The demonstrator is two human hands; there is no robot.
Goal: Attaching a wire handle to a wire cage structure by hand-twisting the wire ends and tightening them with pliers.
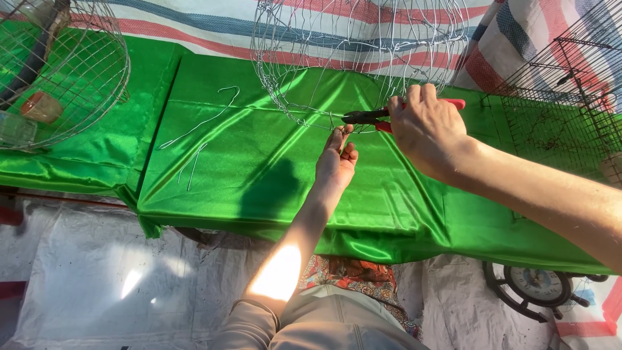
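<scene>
i'm gripping a pair of red-handled pliers (pixel 382 116) in my right hand (pixel 424 129), fingers wrapped tight round the handles, and the dark nose of the pliers is sitting right at the bottom rim of the round wire basket frame (pixel 350 58) that's lying on the green satin cloth (pixel 259 168). my left hand (pixel 337 162) is reaching up from below with the fingers stretched out mostly straight, fingertips touching the wire rim just beside the plier tips; can't really tell if i'm pinching a strand or just steadying it. the frame is sitting near the far edge of the cloth, in the middle of the view, half over the striped tarp (pixel 214 26) behind. over to the left there are a few loose bent wire pieces (pixel 197 126) lying on the cloth, well apart from my hands, and another wire mesh basket (pixel 71 71) in the far left corner. a black wire cage (pixel 564 97) is sitting off to the right.
</scene>
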